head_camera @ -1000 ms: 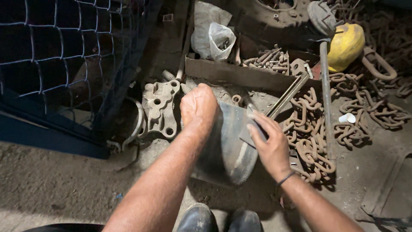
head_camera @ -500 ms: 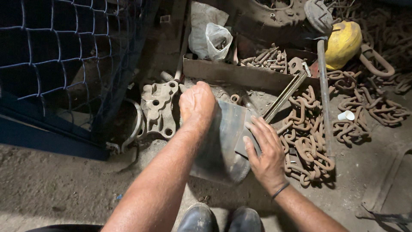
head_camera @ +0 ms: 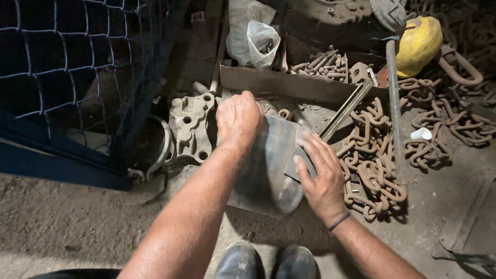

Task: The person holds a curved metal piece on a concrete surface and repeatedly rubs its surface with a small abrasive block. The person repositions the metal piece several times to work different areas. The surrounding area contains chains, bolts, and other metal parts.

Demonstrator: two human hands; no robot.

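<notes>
My big dark grey curved metal drum (head_camera: 266,165) lies on its side on the dirt, just left of the rusty brown chain pile (head_camera: 372,170). A small flat grey metal patch (head_camera: 299,164) rests on it.

dirt floor (head_camera: 72,227) | rusty chains (head_camera: 377,170) | cast metal bracket (head_camera: 190,126) | curved metal sheet (head_camera: 268,165) | white cup (head_camera: 421,134)

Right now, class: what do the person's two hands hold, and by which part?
The left hand grips the top edge of a dark curved metal sheet. The right hand presses a small flat dark piece against the sheet's face.
</notes>
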